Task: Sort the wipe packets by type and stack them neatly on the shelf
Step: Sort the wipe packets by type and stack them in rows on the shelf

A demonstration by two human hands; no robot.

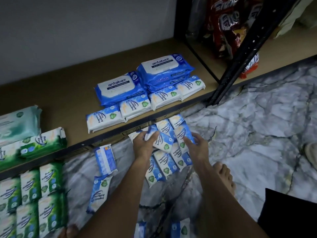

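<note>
Several small blue-and-white wipe packets (164, 152) lie heaped on the marble floor below the shelf edge. My left hand (143, 146) grips one packet (151, 133) at the heap's left. My right hand (197, 146) holds another blue packet (181, 136) upright at the heap's right. On the brown shelf (68, 93), a row of the same small blue packets (135, 107) lines the front edge. Behind them stand large blue Antabax packs (164, 69), stacked at the right, with a lower pack (120, 86) at the left. Green pine packets (42, 143) sit on the shelf at far left.
More green packets (34, 194) cover the floor at lower left. Two loose blue packets (104, 158) lie left of my arms. A black shelf post (240, 57) and red snack bags (226, 26) stand at right. My bare foot (224, 176) rests on the floor.
</note>
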